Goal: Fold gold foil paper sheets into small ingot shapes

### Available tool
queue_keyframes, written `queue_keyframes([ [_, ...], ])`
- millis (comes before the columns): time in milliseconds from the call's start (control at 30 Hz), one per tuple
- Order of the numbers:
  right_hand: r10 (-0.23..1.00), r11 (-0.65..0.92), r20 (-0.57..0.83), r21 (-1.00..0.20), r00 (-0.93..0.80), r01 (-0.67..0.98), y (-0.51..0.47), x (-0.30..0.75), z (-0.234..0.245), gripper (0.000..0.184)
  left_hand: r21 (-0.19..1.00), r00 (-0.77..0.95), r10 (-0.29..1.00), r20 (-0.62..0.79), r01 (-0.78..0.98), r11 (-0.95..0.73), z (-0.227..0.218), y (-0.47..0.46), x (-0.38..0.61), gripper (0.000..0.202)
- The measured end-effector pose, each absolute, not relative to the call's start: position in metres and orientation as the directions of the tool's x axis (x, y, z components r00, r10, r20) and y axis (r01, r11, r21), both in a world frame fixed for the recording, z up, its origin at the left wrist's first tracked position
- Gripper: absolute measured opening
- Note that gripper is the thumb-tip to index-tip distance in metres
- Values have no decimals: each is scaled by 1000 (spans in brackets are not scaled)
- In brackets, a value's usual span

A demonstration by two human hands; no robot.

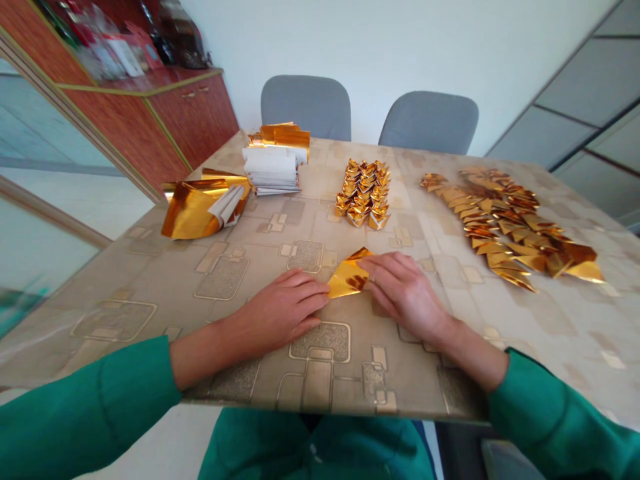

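Observation:
A small piece of gold foil paper, folded to a pointed shape, lies on the table between my two hands. My left hand rests at its left corner, fingers together and closed on that tip. At the opposite end, my right hand pinches the paper, its fingers covering the right part. Just beyond stand rows of folded gold paper pieces, nested into one another. To the right spread longer curved chains of flatter folded gold pieces.
Gold foil sheets, loosely curled, lie at the left. Behind them stands a stack of white-backed gold sheets. The patterned tablecloth covers the table. Two grey chairs stand at the far edge, with a wooden cabinet at the back left.

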State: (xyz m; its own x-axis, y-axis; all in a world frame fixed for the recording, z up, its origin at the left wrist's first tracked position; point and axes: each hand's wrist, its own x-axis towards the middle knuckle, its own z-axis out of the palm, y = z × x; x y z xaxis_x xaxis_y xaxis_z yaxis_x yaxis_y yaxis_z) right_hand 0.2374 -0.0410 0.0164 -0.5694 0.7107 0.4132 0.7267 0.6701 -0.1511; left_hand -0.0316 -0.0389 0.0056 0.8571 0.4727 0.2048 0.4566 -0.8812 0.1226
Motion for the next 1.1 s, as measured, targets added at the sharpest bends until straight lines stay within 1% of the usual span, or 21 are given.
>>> queue_keyframes([
  [67,742,618,456,-183,-491,764,-25,238,16,43,101,857,476,199,466,-879,6,-36,-26,29],
  [100,752,615,445,-206,-486,762,-18,238,15,47,81,859,471,200,465,-882,7,-35,-24,29],
  [133,762,617,413,-232,-498,752,-12,239,14,46,59,863,462,203,460,-886,7,-33,-22,28],
  [200,771,630,346,-285,-535,722,-6,239,11,30,9,874,433,220,442,-897,9,-29,-21,22],
  [233,764,642,318,-291,-561,709,-6,239,9,22,-17,883,411,227,426,-905,10,-27,-21,20],
  [267,754,656,295,-281,-587,701,-9,239,8,18,-41,890,393,230,412,-910,11,-24,-21,18],
  [300,741,671,276,-257,-612,696,-12,239,8,18,-59,895,382,231,405,-913,12,-22,-22,17],
  [400,717,696,222,-186,-660,694,-23,241,8,26,-67,891,396,222,419,-906,12,-18,-22,17],
  [500,717,697,208,-197,-665,690,-24,243,9,31,-52,869,445,217,465,-884,9,-17,-17,18],
  [600,720,694,203,-228,-664,683,-17,242,9,26,-65,862,460,213,482,-874,5,-20,-13,20],
  [667,737,676,199,-223,-646,702,-13,240,8,22,-96,861,462,214,489,-867,2,-25,-11,21],
  [767,766,640,195,-145,-612,755,-14,234,6,19,-174,863,447,235,490,-854,-3,-36,-9,22],
  [833,775,625,199,-94,-600,775,-17,230,4,20,-202,863,443,243,492,-847,-4,-42,-8,29],
  [900,786,606,210,-70,-582,793,-20,227,2,24,-172,848,481,224,520,-837,-2,-45,-9,41],
  [967,796,591,210,-66,-568,804,-22,226,1,29,-115,830,528,181,551,-827,1,-46,-11,50],
  [1100,805,582,198,-83,-559,809,-23,224,-1,33,-54,831,544,116,552,-832,4,-47,-15,51],
])
